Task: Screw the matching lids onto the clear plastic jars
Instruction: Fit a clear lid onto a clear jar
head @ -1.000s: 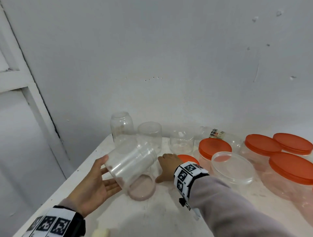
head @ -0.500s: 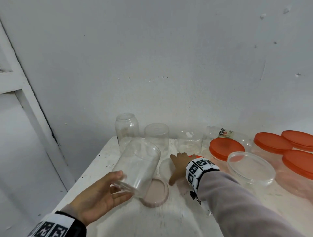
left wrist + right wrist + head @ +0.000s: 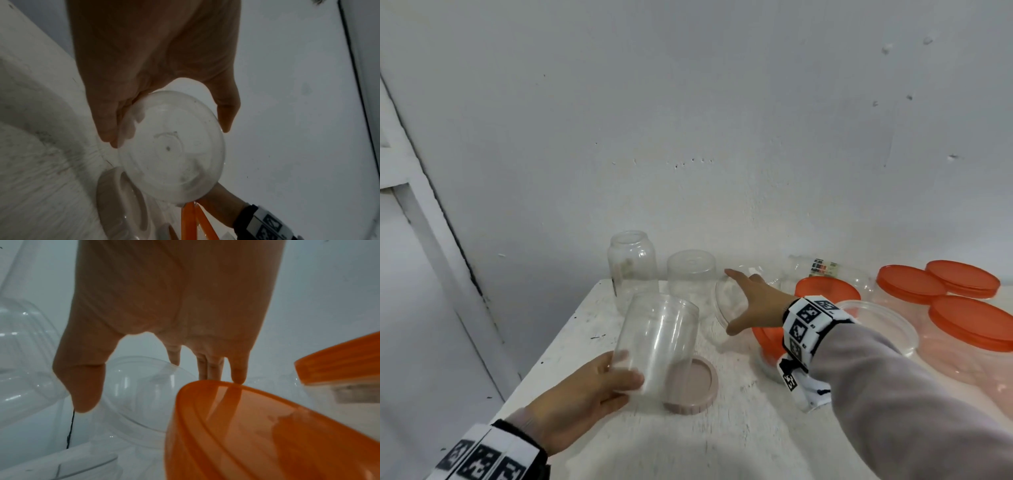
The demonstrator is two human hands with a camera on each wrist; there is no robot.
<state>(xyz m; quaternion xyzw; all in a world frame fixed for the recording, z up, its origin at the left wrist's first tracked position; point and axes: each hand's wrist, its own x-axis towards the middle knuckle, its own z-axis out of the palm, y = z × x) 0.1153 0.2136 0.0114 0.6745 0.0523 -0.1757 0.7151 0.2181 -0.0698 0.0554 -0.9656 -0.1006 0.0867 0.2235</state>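
Jar [image 3: 659,346] of thin clear plastic looks light, slippery and easily squeezed; left hand [image 3: 582,394] grips its base, tilted above the pink lid [image 3: 693,387]. Right hand [image 3: 753,305], fingers spread and empty, reaches far over the bench [image 3: 722,442]; the stiffer rim seems the better hold.

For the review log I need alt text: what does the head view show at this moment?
The left hand grips a tilted clear jar over a beige lid on a white table. The right hand, fingers spread, reaches to a clear lid standing on edge. Lidless jars stand behind; orange-lidded ones sit right.

Head view high; wrist views close.
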